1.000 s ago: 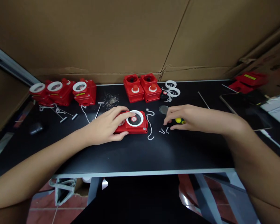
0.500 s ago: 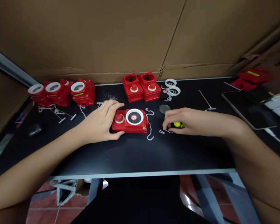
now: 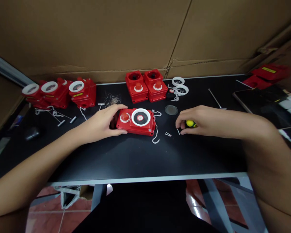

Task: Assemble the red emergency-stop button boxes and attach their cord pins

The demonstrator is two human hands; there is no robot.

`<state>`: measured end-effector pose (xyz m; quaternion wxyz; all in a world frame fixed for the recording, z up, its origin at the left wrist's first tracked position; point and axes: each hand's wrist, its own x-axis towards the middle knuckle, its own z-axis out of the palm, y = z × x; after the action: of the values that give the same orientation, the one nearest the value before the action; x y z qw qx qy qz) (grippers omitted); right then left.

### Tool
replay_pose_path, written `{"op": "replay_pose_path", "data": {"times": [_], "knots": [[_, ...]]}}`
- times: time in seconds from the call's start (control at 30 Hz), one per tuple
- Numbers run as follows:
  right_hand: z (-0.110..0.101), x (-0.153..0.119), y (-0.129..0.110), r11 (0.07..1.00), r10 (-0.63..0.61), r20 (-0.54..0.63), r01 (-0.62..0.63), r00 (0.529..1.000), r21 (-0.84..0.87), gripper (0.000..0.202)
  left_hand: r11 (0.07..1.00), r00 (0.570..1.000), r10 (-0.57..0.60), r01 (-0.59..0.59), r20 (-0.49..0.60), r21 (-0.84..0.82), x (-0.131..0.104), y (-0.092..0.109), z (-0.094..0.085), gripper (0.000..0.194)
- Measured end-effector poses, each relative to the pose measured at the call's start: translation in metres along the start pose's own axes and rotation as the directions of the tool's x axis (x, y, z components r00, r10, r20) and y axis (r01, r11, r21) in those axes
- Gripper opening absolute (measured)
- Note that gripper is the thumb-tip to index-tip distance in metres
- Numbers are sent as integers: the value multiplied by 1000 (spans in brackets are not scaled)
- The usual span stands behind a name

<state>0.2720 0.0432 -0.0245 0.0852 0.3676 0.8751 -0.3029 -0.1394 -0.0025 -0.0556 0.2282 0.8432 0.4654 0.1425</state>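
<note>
My left hand (image 3: 106,122) grips the left end of a red box (image 3: 135,121) with a round red button and a white ring around a dark disc. A white cord (image 3: 156,129) lies against the box's right side. My right hand (image 3: 191,121) is closed around a yellow and black screwdriver handle (image 3: 190,123), mostly hidden by the fingers. One screw (image 3: 178,131) shows at its fingertips. Small screws (image 3: 168,134) lie on the black table between the box and my right hand. Behind them lies a round clear disc (image 3: 171,110).
Two red boxes (image 3: 145,86) stand at the back middle, beside white rings (image 3: 181,90). Several red units (image 3: 60,92) with cords and T-shaped rods stand at the left. A metal rod (image 3: 215,98), a dark tablet (image 3: 259,108) and red parts (image 3: 266,76) are at the right.
The view has shifted slightly. My right hand has moved a little away from the loose screws, with a screw now visible at its fingertips. My left hand stays on the red box.
</note>
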Motion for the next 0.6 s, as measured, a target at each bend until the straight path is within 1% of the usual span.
{"op": "replay_pose_path", "data": {"times": [0.17, 0.23, 0.43, 0.5, 0.6], "knots": [[-6, -6, 3, 1000, 27, -66, -28, 997, -13, 34, 999, 1000, -19, 19, 1, -27, 2, 0, 1, 87], [-7, -9, 5, 998, 52, -72, -53, 996, -16, 33, 999, 1000, -11, 11, -3, -31, 2, 2, 1, 87], [-5, -7, 2, 978, 209, 19, -208, 978, -13, 49, 999, 1000, -18, 18, 1, -29, 2, 6, 2, 84], [-3, -4, 0, 977, 215, 40, -214, 976, -28, 46, 1000, 1000, -15, 15, 8, -22, 2, 6, 2, 83], [0, -1, -2, 986, 164, 18, -163, 986, -38, 35, 1000, 1000, -10, 10, 17, -17, 2, 8, 2, 82]]}}
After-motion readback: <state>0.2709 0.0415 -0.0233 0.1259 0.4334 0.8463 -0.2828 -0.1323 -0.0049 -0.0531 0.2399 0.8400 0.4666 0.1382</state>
